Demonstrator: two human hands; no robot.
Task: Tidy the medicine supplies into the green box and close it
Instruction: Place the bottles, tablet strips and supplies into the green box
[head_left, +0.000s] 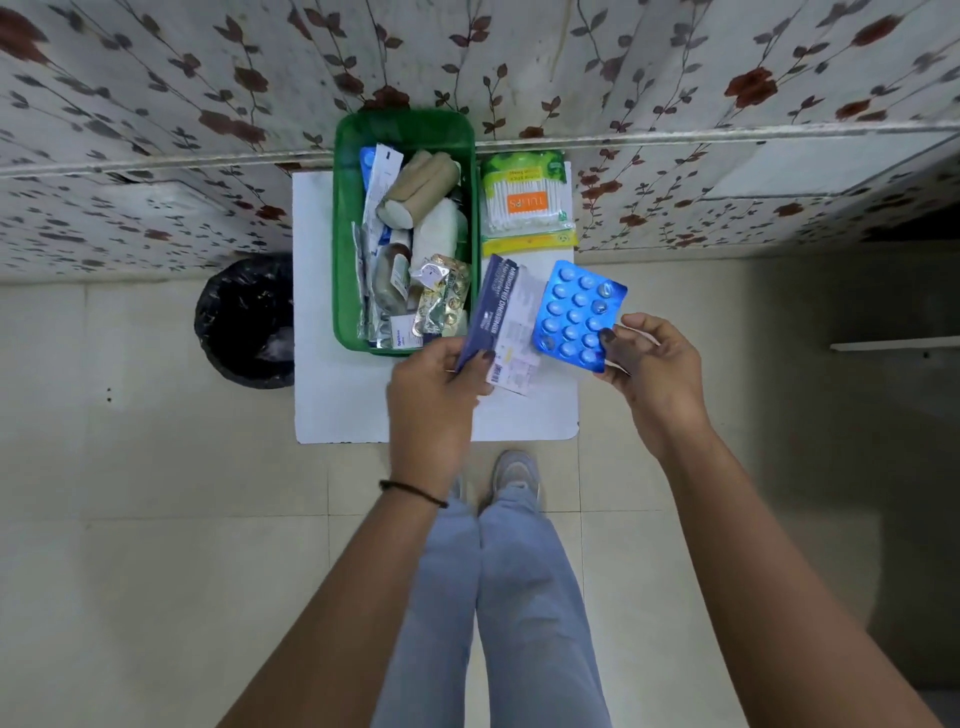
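The green box (343, 244) stands open on a small white table (343, 405), filled with bandage rolls, a bottle, blister strips and packets. My left hand (434, 389) grips a dark blue and white dressings packet (501, 317) just right of the box's near corner. My right hand (652, 364) pinches a blue blister pack of pills (576, 317) by its lower right corner, above the table's right side. A green and yellow pack of cotton swabs (524, 200) lies on the table right of the box. No lid is visible.
A black-lined waste bin (244, 322) stands on the floor left of the table. A floral-patterned wall (156, 104) rises behind the table. My legs and shoes (514, 478) are on the tiled floor at the table's near edge.
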